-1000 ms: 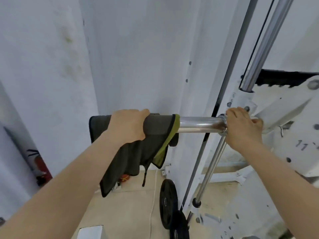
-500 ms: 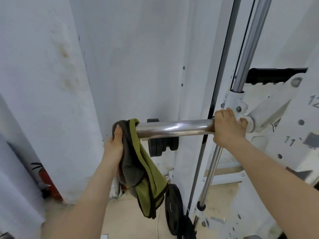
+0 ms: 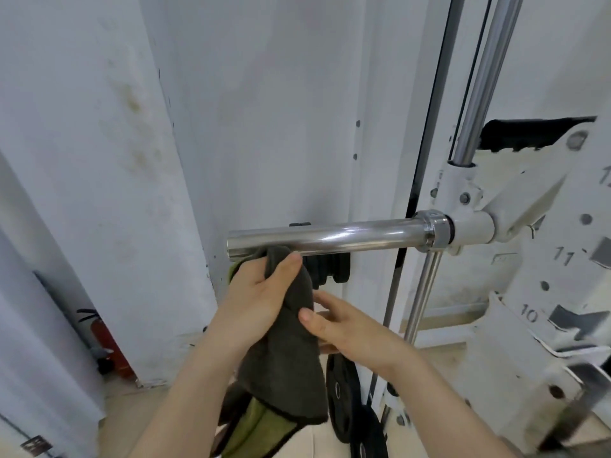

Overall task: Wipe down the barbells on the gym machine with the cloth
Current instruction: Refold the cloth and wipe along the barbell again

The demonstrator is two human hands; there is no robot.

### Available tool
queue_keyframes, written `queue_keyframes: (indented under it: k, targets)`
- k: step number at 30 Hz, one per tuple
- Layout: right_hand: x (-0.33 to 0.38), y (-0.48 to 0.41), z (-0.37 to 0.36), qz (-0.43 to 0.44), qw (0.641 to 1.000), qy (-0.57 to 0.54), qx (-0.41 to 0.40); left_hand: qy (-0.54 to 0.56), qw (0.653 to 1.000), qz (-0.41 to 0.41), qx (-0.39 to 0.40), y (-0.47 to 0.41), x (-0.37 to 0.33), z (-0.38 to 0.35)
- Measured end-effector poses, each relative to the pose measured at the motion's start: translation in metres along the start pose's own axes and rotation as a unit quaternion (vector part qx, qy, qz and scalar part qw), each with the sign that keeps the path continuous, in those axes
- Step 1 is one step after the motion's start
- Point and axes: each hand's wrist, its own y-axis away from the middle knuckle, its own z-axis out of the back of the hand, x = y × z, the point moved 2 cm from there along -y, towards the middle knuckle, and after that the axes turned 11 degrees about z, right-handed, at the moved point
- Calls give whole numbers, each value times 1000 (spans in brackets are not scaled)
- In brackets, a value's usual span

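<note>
A shiny steel barbell sleeve (image 3: 330,237) sticks out to the left from the white gym machine (image 3: 542,292). Its whole length is bare. Just below its free end my left hand (image 3: 254,299) grips a dark grey cloth with a green underside (image 3: 291,365); the cloth's top touches the bar's underside and the rest hangs down. My right hand (image 3: 350,332) is off the bar and touches the hanging cloth from the right, thumb on the fabric and fingers loosely extended.
White wall panels (image 3: 264,110) stand close behind the bar. A chrome guide rod (image 3: 479,77) rises above the bar's collar. Black weight plates (image 3: 344,408) lean on the floor below, small black plates (image 3: 327,269) hang behind the bar. A red fire extinguisher (image 3: 105,345) stands at lower left.
My left hand pulled the cloth off the bar's end and brought it under the bar. My right hand let go of the collar and came down to the cloth.
</note>
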Motion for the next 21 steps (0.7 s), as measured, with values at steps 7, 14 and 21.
queue_keyframes:
  k: [7, 14, 21]
  targets:
    - [-22, 36, 59, -61, 992, 57, -92, 156, 979, 117, 59, -23, -18, -27]
    - [-23, 57, 75, -44, 978, -5, -205, -54, 997, 20, 46, -43, -55, -64]
    - [-2, 92, 108, -23, 927, -103, -360, -506, 862, -29, 18, -73, -15, -80]
